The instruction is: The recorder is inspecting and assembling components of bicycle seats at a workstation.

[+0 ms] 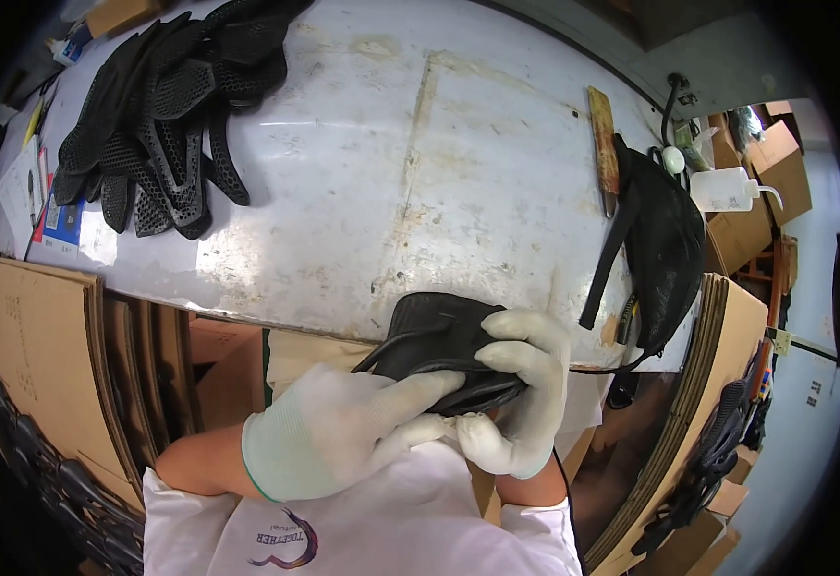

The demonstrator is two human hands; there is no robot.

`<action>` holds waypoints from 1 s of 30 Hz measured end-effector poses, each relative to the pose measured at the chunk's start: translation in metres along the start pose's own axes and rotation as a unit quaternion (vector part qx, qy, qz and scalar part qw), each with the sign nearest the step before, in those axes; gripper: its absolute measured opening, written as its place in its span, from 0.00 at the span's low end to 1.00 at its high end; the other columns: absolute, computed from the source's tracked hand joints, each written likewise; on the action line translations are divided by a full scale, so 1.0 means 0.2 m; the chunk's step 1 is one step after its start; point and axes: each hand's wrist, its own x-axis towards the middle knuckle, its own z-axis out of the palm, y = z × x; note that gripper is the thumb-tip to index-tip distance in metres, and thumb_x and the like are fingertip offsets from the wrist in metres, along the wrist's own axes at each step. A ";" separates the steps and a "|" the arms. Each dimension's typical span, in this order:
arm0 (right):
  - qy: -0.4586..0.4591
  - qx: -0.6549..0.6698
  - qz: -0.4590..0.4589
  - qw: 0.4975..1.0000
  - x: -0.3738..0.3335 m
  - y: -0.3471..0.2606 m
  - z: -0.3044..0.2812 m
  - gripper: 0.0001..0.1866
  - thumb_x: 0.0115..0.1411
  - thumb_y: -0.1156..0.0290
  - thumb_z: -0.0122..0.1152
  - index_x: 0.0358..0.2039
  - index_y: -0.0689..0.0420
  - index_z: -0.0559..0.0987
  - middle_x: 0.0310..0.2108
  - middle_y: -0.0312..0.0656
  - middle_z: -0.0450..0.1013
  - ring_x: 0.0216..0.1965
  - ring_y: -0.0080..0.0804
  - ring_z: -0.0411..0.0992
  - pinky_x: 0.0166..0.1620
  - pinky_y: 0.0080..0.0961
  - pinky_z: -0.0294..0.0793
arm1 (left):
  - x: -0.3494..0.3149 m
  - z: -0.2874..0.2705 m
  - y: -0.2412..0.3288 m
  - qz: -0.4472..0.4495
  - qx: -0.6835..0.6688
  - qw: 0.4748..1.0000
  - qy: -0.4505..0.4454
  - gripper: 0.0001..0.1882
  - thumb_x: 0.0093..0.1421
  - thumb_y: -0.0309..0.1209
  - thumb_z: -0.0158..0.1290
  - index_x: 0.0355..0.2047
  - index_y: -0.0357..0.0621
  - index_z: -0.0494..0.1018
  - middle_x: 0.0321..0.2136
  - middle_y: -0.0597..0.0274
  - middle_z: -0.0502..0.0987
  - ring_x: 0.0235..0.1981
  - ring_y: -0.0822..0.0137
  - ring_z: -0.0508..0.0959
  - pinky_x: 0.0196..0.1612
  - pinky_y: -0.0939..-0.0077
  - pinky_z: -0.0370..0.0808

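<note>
Close to my chest, at the table's near edge, both gloved hands grip a black pliable piece with a curved flap and folded edges. I cannot make out its exact kind. My left hand, in a white glove with a pale green cuff, pinches its lower edge, the fingers partly tucked under a fold. My right hand, gloved the same way, curls round the right side, fingertips on top and thumb below near the left thumb. Part of the piece is hidden behind the fingers.
A pile of black honeycomb-mesh pieces lies at the table's far left. On the right are a worn wooden-handled tool, a black fabric bag and a white squeeze bottle. Cardboard sheets stand below the stained white table.
</note>
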 end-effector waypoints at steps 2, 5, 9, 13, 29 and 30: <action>0.002 -0.009 -0.001 1.000 -0.01 -0.01 0.01 0.28 0.44 0.63 0.73 0.46 0.59 0.75 0.49 0.52 0.70 0.48 0.48 0.70 0.51 0.42 0.71 | 0.00 0.00 0.02 -0.026 0.026 0.999 -0.015 0.22 0.66 0.38 0.61 0.57 0.42 0.79 0.27 0.53 0.82 0.24 0.55 0.83 0.27 0.67 0.79; 0.031 -0.026 0.008 0.999 -0.04 -0.03 0.05 0.26 0.43 0.65 0.72 0.43 0.59 0.74 0.47 0.51 0.70 0.47 0.46 0.69 0.50 0.41 0.71 | -0.01 0.00 0.03 -0.031 0.059 0.998 -0.025 0.21 0.66 0.39 0.61 0.56 0.42 0.80 0.26 0.54 0.82 0.23 0.56 0.82 0.26 0.68 0.78; 0.072 -0.038 0.015 0.997 -0.04 -0.03 0.07 0.25 0.42 0.64 0.69 0.41 0.60 0.74 0.47 0.53 0.69 0.46 0.47 0.69 0.49 0.41 0.71 | 0.00 0.00 0.05 -0.022 0.094 0.995 -0.018 0.21 0.66 0.38 0.61 0.55 0.42 0.80 0.26 0.53 0.82 0.23 0.56 0.82 0.26 0.68 0.78; 0.034 0.050 0.050 0.997 -0.03 -0.02 0.02 0.22 0.45 0.64 0.67 0.40 0.61 0.75 0.48 0.54 0.69 0.47 0.49 0.69 0.52 0.43 0.71 | -0.02 0.03 0.01 -0.013 0.053 0.998 0.018 0.20 0.65 0.38 0.61 0.54 0.41 0.80 0.28 0.51 0.83 0.24 0.55 0.83 0.27 0.67 0.79; 0.100 0.074 0.050 0.991 -0.06 -0.03 0.12 0.12 0.49 0.69 0.60 0.34 0.59 0.75 0.49 0.52 0.67 0.48 0.46 0.67 0.56 0.41 0.67 | 0.01 0.03 0.03 -0.033 0.094 0.995 0.009 0.21 0.62 0.42 0.64 0.49 0.40 0.82 0.28 0.49 0.83 0.24 0.52 0.84 0.27 0.67 0.79; 0.103 0.075 0.050 0.991 -0.05 -0.02 0.10 0.12 0.49 0.69 0.60 0.34 0.59 0.75 0.49 0.52 0.67 0.48 0.46 0.67 0.56 0.41 0.67 | 0.01 0.02 0.02 -0.031 0.078 0.996 0.009 0.22 0.61 0.42 0.65 0.49 0.40 0.82 0.28 0.48 0.83 0.25 0.52 0.84 0.27 0.67 0.79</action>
